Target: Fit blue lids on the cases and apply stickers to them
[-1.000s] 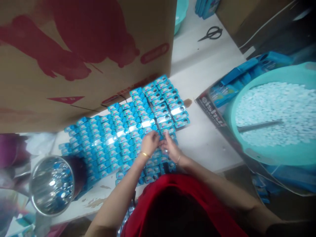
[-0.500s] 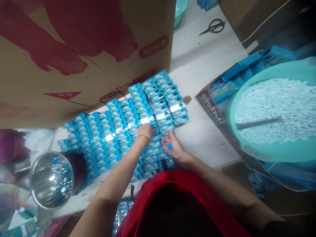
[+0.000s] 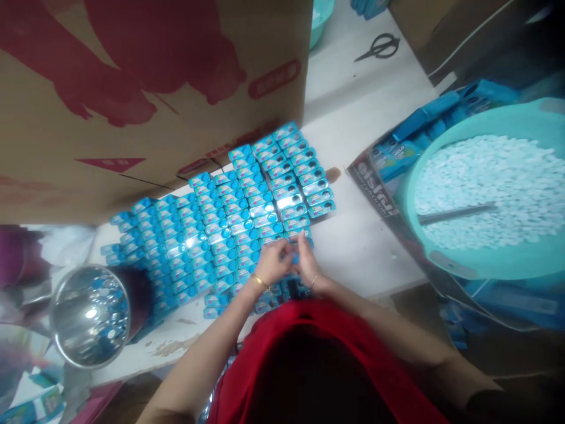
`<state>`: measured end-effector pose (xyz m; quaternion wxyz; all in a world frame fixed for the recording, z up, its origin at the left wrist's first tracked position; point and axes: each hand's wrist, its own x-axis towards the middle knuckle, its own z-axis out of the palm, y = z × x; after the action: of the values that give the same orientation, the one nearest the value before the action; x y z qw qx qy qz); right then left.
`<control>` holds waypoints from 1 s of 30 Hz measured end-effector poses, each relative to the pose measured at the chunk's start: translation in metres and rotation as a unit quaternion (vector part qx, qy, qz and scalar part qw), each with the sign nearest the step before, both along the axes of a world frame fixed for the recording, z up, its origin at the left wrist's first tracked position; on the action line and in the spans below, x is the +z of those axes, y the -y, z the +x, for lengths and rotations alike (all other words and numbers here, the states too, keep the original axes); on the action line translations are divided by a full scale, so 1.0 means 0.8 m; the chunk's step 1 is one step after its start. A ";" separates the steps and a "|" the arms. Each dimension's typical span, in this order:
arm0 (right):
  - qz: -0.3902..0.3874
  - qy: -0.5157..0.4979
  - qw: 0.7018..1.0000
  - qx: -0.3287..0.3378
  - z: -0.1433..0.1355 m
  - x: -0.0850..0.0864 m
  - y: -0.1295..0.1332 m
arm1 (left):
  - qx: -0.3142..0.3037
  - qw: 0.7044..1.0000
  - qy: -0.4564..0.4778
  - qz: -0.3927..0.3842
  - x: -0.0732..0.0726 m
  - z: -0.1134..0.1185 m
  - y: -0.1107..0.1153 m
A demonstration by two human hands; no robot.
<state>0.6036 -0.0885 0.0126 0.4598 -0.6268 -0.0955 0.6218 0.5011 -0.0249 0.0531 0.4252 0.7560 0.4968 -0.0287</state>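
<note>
Rows of small blue flat packs [image 3: 220, 235] cover the middle of the white table, several of them with a round blue or dark disc at one end. Over the near right part of the rows, my left hand [image 3: 274, 261] has its fingers curled and meets my right hand [image 3: 308, 259]. The fingers of both hands are bent toward each other, and what lies between them is too small and blurred to make out. A metal pot [image 3: 90, 318] with shiny blue and silver discs stands left of the rows.
A large printed carton [image 3: 198, 118] rises behind the rows. Black scissors [image 3: 382, 47] lie at the back of the table. On the right, a turquoise basin [image 3: 485, 265] of pale pieces with a dark stick rests on a box [image 3: 375, 188] of blue packs.
My left hand has moved down and right, off the packs, to my right hand. The blue disc seen at my right hand's fingers is now hidden. The view has shifted slightly.
</note>
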 end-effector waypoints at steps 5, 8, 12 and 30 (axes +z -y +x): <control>0.133 0.266 0.946 0.129 0.027 -0.004 0.004 | 0.067 0.978 -0.188 0.055 -0.028 -0.001 -0.031; 0.176 0.362 0.890 0.213 0.039 -0.011 0.010 | 0.020 0.963 -0.268 0.028 -0.040 0.004 -0.047; 0.158 0.410 0.864 0.246 0.046 -0.017 0.022 | -0.021 0.938 -0.346 -0.014 -0.043 0.008 -0.062; 0.409 0.323 0.780 0.347 -0.156 0.113 -0.007 | 0.451 0.854 0.068 0.251 0.039 -0.287 0.119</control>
<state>0.4785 -0.0828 0.1029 0.3682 -0.4686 -0.6943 0.4034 0.2718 -0.1198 0.0840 0.2194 0.5299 0.7436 0.3436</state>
